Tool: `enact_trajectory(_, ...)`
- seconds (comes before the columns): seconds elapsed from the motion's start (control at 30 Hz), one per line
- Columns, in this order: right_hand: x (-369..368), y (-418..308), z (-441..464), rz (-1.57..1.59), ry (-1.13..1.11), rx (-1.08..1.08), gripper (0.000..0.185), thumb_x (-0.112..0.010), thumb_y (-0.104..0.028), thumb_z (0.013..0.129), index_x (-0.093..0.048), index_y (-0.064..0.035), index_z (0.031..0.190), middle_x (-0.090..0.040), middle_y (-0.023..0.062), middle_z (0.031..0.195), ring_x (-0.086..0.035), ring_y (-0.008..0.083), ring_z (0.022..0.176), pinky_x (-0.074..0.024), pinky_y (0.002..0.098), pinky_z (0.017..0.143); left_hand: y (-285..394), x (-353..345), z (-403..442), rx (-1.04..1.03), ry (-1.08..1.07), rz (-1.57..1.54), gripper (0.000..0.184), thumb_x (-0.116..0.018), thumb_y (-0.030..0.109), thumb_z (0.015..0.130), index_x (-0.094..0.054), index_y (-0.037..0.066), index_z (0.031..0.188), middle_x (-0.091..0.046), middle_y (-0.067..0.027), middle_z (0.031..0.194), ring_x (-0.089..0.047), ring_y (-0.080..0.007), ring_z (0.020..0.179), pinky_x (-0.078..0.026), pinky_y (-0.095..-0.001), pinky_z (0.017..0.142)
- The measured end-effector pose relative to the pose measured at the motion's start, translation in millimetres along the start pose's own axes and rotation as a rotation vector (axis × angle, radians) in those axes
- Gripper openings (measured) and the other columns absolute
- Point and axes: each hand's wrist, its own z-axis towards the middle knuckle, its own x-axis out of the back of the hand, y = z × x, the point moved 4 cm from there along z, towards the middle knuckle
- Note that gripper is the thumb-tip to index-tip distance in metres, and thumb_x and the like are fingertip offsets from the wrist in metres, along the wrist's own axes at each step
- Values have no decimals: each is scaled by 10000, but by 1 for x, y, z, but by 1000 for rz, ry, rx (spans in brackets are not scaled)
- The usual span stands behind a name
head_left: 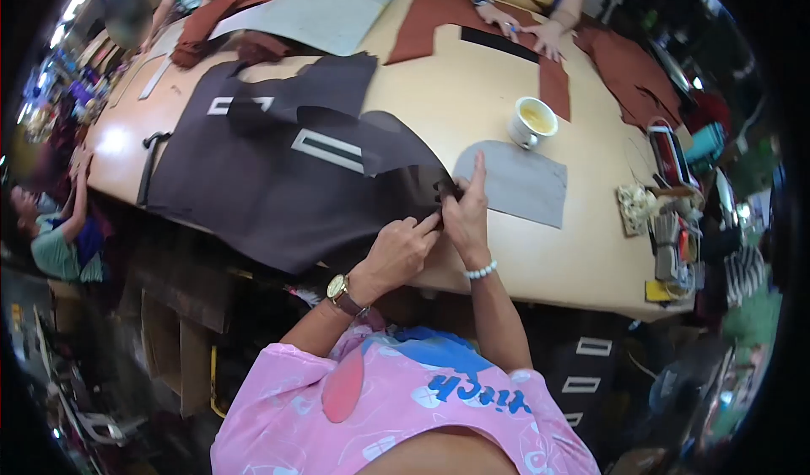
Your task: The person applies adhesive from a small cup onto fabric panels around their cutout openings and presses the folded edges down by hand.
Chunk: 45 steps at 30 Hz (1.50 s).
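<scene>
A large dark brown sheet of leather-like material (253, 167) lies across the table, its right corner lifted toward me. White-framed rectangular slots (329, 151) show on its surface. My left hand (401, 254), with a watch on the wrist, is closed on the sheet's near right edge. Right beside it, my right hand (466, 218), with a beaded bracelet, pinches the same corner, one finger pointing up. The exact grip under the fingers is partly hidden. A grey rounded panel (519, 186) lies just beyond my right hand.
A cup (533, 122) of yellowish drink stands by the grey panel. Across the table (422, 108), another person's hands (527, 36) press on reddish-brown pieces (419, 28). A black-handled tool (150, 167) lies at the left edge. Tools and a holder (671, 243) crowd the right edge.
</scene>
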Motion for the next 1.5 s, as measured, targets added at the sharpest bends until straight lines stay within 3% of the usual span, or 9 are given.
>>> enact_trajectory(0.33,90,38,-12,-131,296,73,717,-464,56,758,-150,12,1402,-577,280,1048,-610,313,838,-455,351,789,-20,13,112,-4,418,-313,299,-582,111,792,-576,21,1078,-574,-173,1147,-556,-352,1027,-446,-415,879)
enact_trajectory(0.53,118,64,-47,-145,393,33,738,-485,61,789,-103,-2,1417,-613,164,797,-594,240,723,-463,306,709,-37,-79,169,-5,-73,-126,298,-551,154,832,-573,27,1101,-533,-163,1199,-472,-332,1143,-397,-407,947)
enact_trajectory(0.6,124,57,-58,-33,365,-73,754,-489,61,794,-78,-8,1423,-613,164,793,-595,218,707,-465,291,685,-32,-89,159,19,1,-127,326,-546,165,846,-558,45,1148,-508,-127,1251,-434,-333,1186,-356,-447,987)
enact_trajectory(0.83,128,49,-77,-159,278,-56,839,-374,129,661,-78,-12,1434,-548,201,1126,-587,222,850,-463,300,801,-9,-69,111,70,-27,-300,359,-503,212,897,-515,54,1219,-492,-134,1278,-397,-353,1230,-297,-476,1029)
enact_trajectory(0.93,138,48,-69,-309,414,145,831,-405,92,659,-80,16,1420,-614,243,974,-619,309,773,-481,349,794,-19,-45,101,158,45,-375,398,-492,239,913,-474,51,1263,-475,-174,1289,-380,-361,1246,-291,-440,1041)
enact_trajectory(1.0,159,42,-61,-248,428,-5,781,-401,91,681,-130,22,1410,-406,331,1289,-611,365,902,-474,373,816,-28,-15,91,224,119,-372,458,-495,262,916,-420,33,1306,-452,-219,1299,-364,-365,1260,-291,-397,1046)
enact_trajectory(1.13,207,45,-36,-629,563,212,725,-414,77,727,-150,24,1400,-421,344,1259,-571,435,957,-459,418,839,-12,12,57,181,189,-256,487,-525,249,894,-413,12,1305,-434,-205,1321,-349,-364,1272,-273,-414,1053)
enact_trajectory(1.33,245,63,-4,-701,480,114,713,-487,1,760,-157,30,1392,-491,328,1153,-582,407,686,-434,456,669,21,-26,36,56,-47,-109,557,-518,333,890,-377,33,1338,-305,-187,1412,-255,-361,1318,-232,-513,1050)
enact_trajectory(1.5,263,96,11,-896,408,131,743,-561,-89,788,-155,-16,1407,-592,266,712,-581,415,633,-449,476,606,21,-42,40,61,-111,-98,547,-515,363,887,-413,35,1314,-325,-196,1398,-269,-362,1312,-234,-529,1043)
